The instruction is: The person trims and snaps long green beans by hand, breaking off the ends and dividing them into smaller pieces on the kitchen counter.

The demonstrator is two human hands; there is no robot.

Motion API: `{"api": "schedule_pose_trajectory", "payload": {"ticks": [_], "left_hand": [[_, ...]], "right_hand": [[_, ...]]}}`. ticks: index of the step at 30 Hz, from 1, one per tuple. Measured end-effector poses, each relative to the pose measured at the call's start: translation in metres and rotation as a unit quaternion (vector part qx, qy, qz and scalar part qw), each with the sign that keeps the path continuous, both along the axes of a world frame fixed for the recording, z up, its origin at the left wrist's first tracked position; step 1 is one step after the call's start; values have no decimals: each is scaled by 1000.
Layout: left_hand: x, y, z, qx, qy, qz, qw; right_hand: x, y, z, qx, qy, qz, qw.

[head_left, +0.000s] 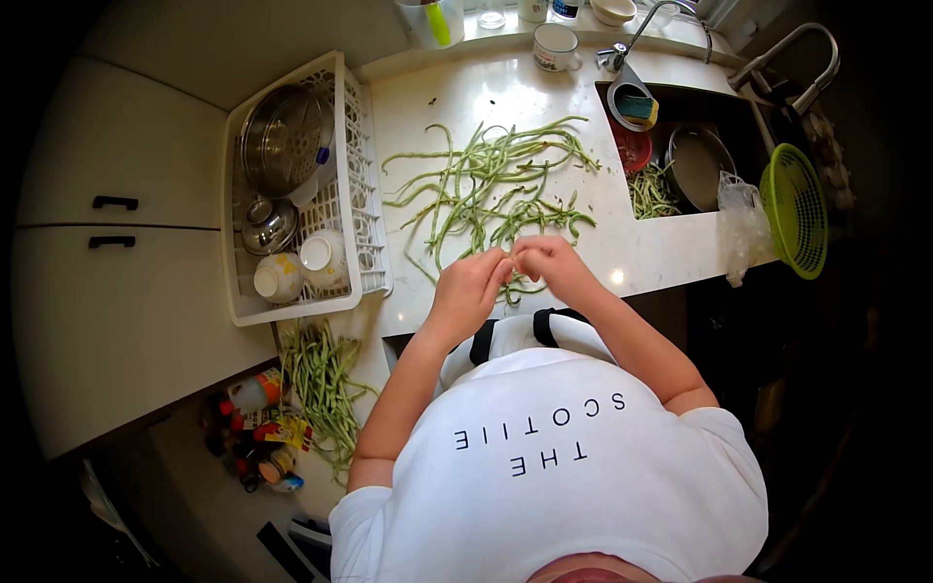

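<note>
My left hand (470,293) and my right hand (552,266) meet fingertip to fingertip over the near part of the counter. Both are closed in a pinch, and whatever lies between the fingers is too small and hidden to make out. Just beyond them, long green beans (476,185) lie spread in a loose tangle on the white countertop (408,107). A few bean ends show right beside and below my fingers. A thick bunch of long beans (326,389) rests on the counter to the left of my left forearm.
A white dish rack (340,185) with pots and bowls stands left. At right is a sink (661,107) holding bean pieces (651,191) and a metal pan (700,165). A green colander (797,209) and plastic bag (743,223) are beside it. A mug (555,49) stands behind.
</note>
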State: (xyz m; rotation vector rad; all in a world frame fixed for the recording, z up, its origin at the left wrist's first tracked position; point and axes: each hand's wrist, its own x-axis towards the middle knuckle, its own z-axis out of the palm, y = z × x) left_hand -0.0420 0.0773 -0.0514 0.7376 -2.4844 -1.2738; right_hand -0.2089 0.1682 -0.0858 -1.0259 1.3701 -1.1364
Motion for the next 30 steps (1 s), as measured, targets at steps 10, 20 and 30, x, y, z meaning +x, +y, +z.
{"api": "schedule_pose_trajectory", "payload": {"ticks": [10, 20, 30], "left_hand": [[7, -26, 36, 426, 414, 151, 791], [39, -81, 38, 458, 621, 122, 624], [81, -105, 34, 470, 682, 165, 535]], "right_hand": [[-33, -4, 4, -107, 414, -113, 897], [6, -23, 24, 22, 41, 131, 990], [-31, -6, -8, -32, 161, 23, 986]]}}
